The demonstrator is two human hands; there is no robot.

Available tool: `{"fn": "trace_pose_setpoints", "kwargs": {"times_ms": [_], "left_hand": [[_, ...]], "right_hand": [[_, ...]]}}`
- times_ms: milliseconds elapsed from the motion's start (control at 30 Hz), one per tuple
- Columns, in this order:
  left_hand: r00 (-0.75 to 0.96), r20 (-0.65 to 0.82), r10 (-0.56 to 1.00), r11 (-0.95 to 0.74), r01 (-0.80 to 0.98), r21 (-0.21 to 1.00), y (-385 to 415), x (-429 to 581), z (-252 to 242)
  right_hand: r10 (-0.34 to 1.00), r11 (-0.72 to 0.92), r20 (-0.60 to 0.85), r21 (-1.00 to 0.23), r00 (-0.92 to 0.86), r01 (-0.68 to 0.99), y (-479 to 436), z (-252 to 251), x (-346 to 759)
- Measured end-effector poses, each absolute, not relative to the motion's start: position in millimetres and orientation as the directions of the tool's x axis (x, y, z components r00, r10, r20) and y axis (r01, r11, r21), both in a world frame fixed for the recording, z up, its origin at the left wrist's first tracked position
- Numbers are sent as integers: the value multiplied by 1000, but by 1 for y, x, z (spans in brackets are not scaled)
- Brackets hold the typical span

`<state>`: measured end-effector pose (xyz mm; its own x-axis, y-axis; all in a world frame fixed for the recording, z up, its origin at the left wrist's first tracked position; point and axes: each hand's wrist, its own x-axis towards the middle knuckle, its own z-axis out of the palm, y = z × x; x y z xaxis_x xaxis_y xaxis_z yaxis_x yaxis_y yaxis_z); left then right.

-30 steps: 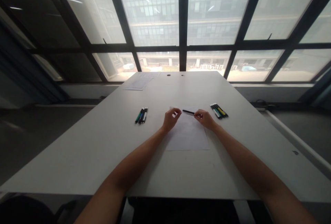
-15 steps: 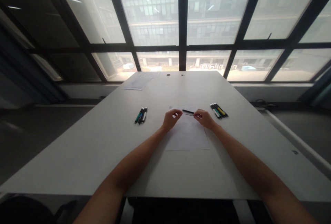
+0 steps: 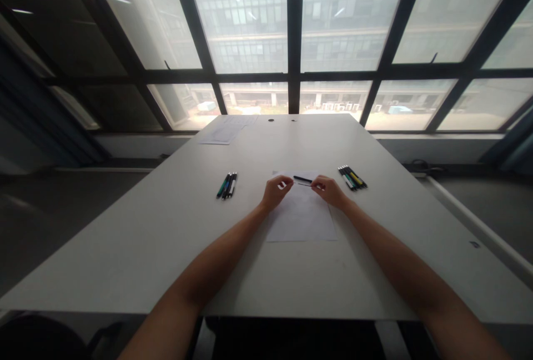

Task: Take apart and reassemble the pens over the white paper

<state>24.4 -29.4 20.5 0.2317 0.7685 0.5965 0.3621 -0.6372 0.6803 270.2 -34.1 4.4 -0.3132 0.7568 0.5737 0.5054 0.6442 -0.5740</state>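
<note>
Work looks part-done: the right hand [image 3: 327,188] pinches a thin dark rod [image 3: 305,184] between its fingers, separate from the slim black pen [image 3: 302,178] on the far part of the white paper sheet [image 3: 302,218], while the left hand [image 3: 275,189] has narrowed fingers, contents too small to tell.

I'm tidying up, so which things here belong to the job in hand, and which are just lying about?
Job, by the look of it:
thin dark rod, in the right hand
black pen-like piece beside it
paper sheet beneath
probably left pen group, right pen group

Seemingly lying about:
papers, far left
small dark item, right edge
</note>
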Motion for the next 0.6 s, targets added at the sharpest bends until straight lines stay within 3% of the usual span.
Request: {"fn": "trace_pose_setpoints", "kwargs": {"times_ms": [600], "left_hand": [[362, 564, 742, -670, 386, 634, -28, 26, 18]], "right_hand": [[741, 666, 563, -550, -364, 504, -37, 8, 265]]}}
